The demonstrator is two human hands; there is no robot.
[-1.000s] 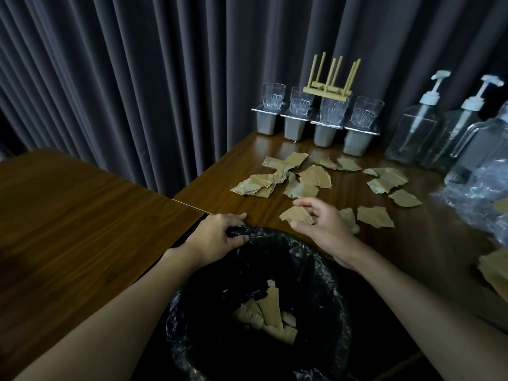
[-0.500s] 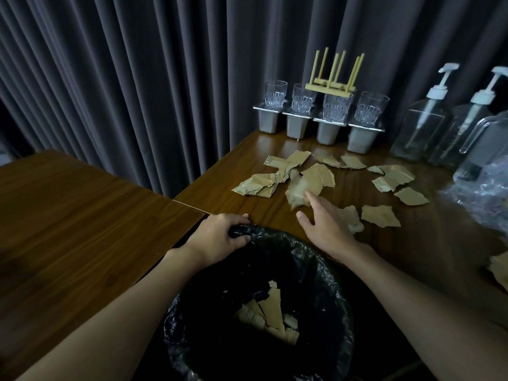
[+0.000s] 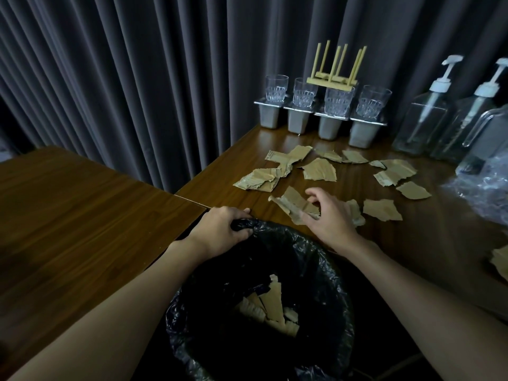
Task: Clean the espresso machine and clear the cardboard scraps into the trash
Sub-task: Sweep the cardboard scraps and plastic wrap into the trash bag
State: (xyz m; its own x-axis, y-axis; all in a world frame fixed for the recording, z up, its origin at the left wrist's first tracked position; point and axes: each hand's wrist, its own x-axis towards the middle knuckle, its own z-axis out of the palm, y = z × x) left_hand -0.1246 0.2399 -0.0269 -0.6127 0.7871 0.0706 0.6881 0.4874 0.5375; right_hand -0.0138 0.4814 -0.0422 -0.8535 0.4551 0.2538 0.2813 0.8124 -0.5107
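Observation:
A trash bin with a black liner [image 3: 324, 259] stands below the table's front edge, with several cardboard pieces [image 3: 270, 306] at its bottom. My left hand [image 3: 220, 232] grips the liner's rim at the far left. My right hand [image 3: 327, 215] is at the table edge, just beyond the bin's rim, fingers closed on torn brown cardboard scraps [image 3: 291, 203]. Several more scraps [image 3: 320, 169] lie scattered on the wooden table [image 3: 412, 237] behind. No espresso machine is in view.
Four glasses on metal holders [image 3: 321, 111] line the back, a small wooden rack [image 3: 332, 78] on top of them. Two pump bottles [image 3: 428, 116] and crumpled clear plastic [image 3: 483, 188] sit at the right. A second wooden table [image 3: 77, 215] is at the left. Grey curtain behind.
My right hand reached out to the scraps farther back, then drew back toward the bin with cardboard in its fingers. My left hand stayed on the liner's rim.

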